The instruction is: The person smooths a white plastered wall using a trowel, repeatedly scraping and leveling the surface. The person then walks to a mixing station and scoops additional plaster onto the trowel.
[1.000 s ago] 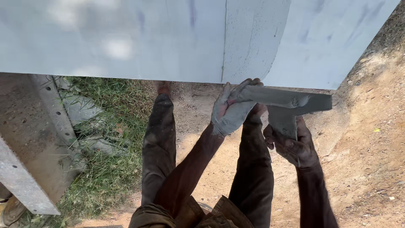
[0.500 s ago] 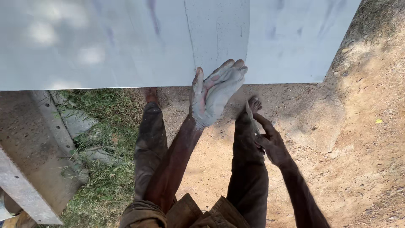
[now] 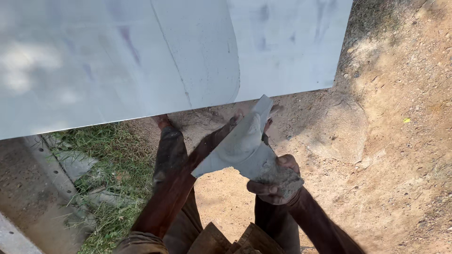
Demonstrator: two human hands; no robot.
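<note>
My right hand point(image 3: 274, 182) grips the lower end of a flat putty blade point(image 3: 238, 149) smeared with grey paste. The blade slants up toward the bottom edge of a large pale grey panel point(image 3: 141, 61) that fills the top of the view. My left hand point(image 3: 238, 117) is behind the blade's upper end, just under the panel's edge. Only its fingertips show, and I cannot tell whether they hold the blade. My left forearm point(image 3: 183, 181) runs up from the lower left.
My legs in dark trousers point(image 3: 170, 155) stand on bare sandy ground point(image 3: 386, 155). Grass point(image 3: 113, 160) grows at the left, beside a grey perforated metal rail point(image 3: 52, 174) and a concrete slab point(image 3: 23, 207).
Half a second ago my left hand was spread open against the panel, its palm coated in paste. It has dropped behind the blade, which my right hand has brought back up.
</note>
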